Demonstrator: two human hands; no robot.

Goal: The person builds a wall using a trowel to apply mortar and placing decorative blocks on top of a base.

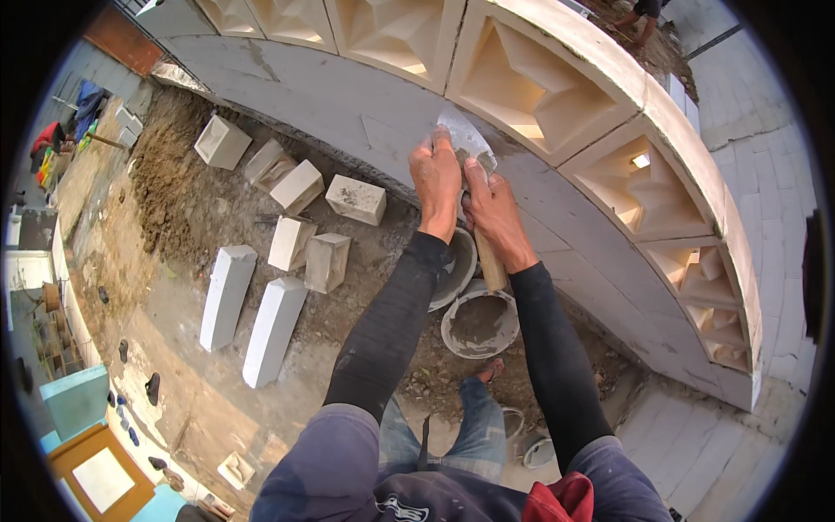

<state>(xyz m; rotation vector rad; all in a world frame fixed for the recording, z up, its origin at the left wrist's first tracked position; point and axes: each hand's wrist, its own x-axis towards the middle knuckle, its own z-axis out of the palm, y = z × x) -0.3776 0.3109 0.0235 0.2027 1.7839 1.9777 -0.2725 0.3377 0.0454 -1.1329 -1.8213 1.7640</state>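
A trowel with a pale, mortar-smeared metal blade (467,139) is held up against the block wall, just below the vent blocks. My right hand (500,213) is closed round it, and its wooden handle (490,263) sticks out below the palm. My left hand (437,178) is closed at the blade's left edge, fingers curled and pressed to the metal; its fingertips are partly hidden. Below my wrists stand a round bucket of grey mortar (480,324) and a second bucket (454,268), partly covered by my left forearm.
Cream vent blocks (539,83) top the curved grey wall (348,109) ahead. On the dirt at left lie several loose vent blocks (297,187) and two long white blocks (275,332). A soil heap (165,178) lies farther left. Another person's arm (644,30) shows beyond the wall.
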